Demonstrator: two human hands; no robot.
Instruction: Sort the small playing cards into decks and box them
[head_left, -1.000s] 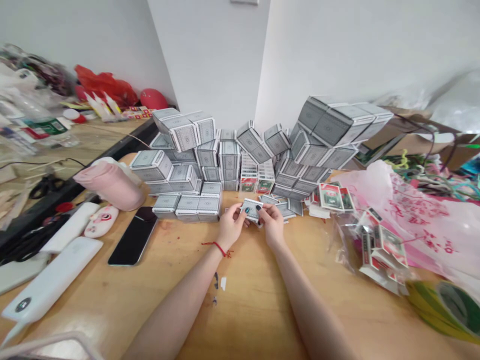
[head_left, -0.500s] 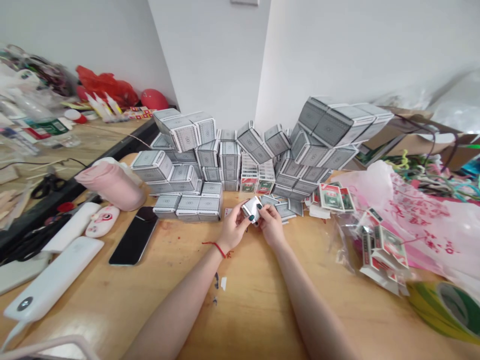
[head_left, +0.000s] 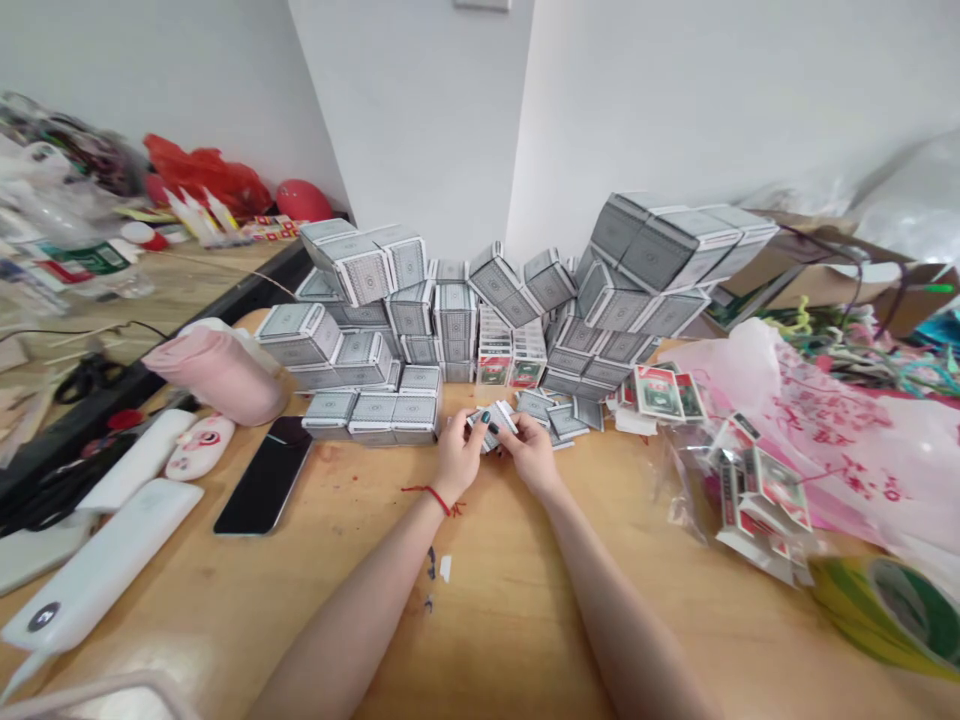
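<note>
Cards [head_left: 505, 414], over mid-bench [head_left: 510, 600]; left hand [head_left: 459, 452], right hand [head_left: 533, 455]: each grip pinched closed on them; uneven pressure could spill them. Card blocks [head_left: 664, 248], one o'clock of hands, tilted: a knock could topple them.

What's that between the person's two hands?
Grey-patterned cards, held between the left hand and the right hand, just above the wooden table; the head view shows this.
</note>
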